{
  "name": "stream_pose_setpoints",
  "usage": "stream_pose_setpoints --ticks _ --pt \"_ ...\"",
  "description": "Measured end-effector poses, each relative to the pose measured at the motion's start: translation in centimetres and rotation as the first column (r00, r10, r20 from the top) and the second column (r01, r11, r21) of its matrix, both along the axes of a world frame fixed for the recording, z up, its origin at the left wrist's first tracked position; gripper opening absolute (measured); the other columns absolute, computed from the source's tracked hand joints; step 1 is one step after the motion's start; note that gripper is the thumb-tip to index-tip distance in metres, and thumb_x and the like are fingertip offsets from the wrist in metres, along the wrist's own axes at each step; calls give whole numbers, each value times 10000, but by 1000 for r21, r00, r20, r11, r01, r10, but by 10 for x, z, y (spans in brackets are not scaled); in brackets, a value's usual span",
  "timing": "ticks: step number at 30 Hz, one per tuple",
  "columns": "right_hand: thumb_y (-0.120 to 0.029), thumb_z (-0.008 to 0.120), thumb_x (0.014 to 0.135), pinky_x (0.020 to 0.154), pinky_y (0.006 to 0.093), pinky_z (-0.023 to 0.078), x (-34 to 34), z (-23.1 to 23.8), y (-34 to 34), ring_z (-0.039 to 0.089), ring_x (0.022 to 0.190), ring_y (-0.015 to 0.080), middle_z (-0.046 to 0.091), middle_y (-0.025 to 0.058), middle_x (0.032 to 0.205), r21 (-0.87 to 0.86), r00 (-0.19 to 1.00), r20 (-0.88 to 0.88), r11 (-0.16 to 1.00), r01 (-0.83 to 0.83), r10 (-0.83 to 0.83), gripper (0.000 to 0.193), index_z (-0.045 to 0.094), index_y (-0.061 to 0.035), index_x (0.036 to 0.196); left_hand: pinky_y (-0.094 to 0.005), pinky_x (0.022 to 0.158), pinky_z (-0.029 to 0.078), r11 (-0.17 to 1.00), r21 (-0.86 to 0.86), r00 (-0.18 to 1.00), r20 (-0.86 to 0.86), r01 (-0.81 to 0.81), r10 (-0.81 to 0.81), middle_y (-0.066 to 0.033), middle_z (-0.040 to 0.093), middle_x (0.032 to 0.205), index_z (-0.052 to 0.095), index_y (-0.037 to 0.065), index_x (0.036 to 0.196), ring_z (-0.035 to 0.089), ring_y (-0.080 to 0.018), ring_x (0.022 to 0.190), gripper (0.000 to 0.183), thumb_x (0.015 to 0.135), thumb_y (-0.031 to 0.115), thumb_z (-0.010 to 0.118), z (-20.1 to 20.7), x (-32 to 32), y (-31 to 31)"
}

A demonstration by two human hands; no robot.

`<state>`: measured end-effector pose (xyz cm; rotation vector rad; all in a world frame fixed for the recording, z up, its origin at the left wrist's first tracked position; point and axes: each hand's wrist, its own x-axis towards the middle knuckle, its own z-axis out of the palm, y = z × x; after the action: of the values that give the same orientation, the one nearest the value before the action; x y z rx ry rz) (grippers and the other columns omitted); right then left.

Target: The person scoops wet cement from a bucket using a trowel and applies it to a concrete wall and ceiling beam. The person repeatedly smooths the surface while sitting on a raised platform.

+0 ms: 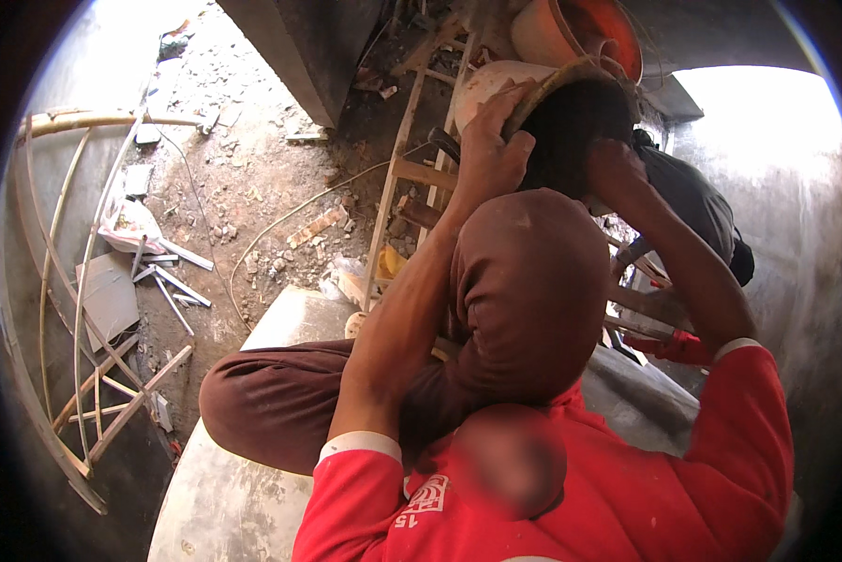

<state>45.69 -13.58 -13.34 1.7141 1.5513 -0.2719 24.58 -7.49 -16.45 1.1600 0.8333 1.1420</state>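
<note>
Red shirt with white-cuffed sleeves (608,501), nearest the camera; beyond it, dark-brown cloth trousers (533,272), one knee raised between the forearms, the other folded out past the left edge of a pale, stained, smooth-faced ledge (229,506). Above the raised knee, past the ledge's far edge, a black-mouthed, round, bucket-like container with a rough tan rim (569,122) lies straight ahead, between the two hands. Its mouth faces back toward the wearer; its long axis appears to run away from the body, the base being hidden. The left hand (494,145) clasps the rim's left side, thumb toward the mouth; the right hand (618,173) lies at the opening's right side, its fingers lost in shadow, so its grip cannot be told. Neither hand is clearly nearer. The interior is too dark to show any contents.

Right, beyond the right forearm: a co-worker in dark grey clothing (692,192). Left: a light wooden ladder (424,174), slanting over rubble-strewn brown ground (252,178). Farther off, an off-white rounded vessel (496,84), partly covered by the left hand, and a tilted orange plastic bucket (624,39), brownish inside, contents indistinct.
</note>
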Motion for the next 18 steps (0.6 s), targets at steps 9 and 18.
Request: stream_pose_setpoints --ticks 9,18 --pt "-270 656 921 975 481 487 -18 38 32 641 1141 334 665 239 1182 -348 985 -65 921 -173 160 282 719 -51 1087 -443 1214 279 1000 -5 1000 24 -12 12 -236 592 1397 601 -29 1328 430 -374 1444 590 741 -10 550 -1 0 1" --pt "-319 679 922 876 434 515 -17 -1 -5 661 1002 290 688 188 1072 -127 935 -293 961 -245 199 301 723 -45 1036 -461 1231 246 997 57 999 -2 -54 54 -195 593 1416 601 -12 1336 434 -350 1448 602 736 -17 551 1 0 -5"
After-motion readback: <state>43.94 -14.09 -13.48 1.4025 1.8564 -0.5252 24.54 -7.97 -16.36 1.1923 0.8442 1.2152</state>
